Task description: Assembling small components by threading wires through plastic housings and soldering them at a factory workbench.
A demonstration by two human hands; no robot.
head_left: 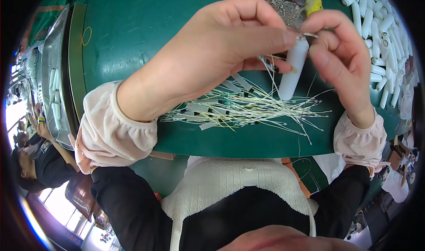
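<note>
Head view shows the left hand (221,52) and right hand (341,56) close together over the green table (133,25), both pinching the top of a white tube (292,69) that hangs upright between them, with a thin wire at its tip. It looks light, stiff and smooth, best gripped round its body. Beneath lies a loose bundle of thin wires (248,109), likely limp and tangle-prone. More white tubes (380,34) are heaped far right.
</note>
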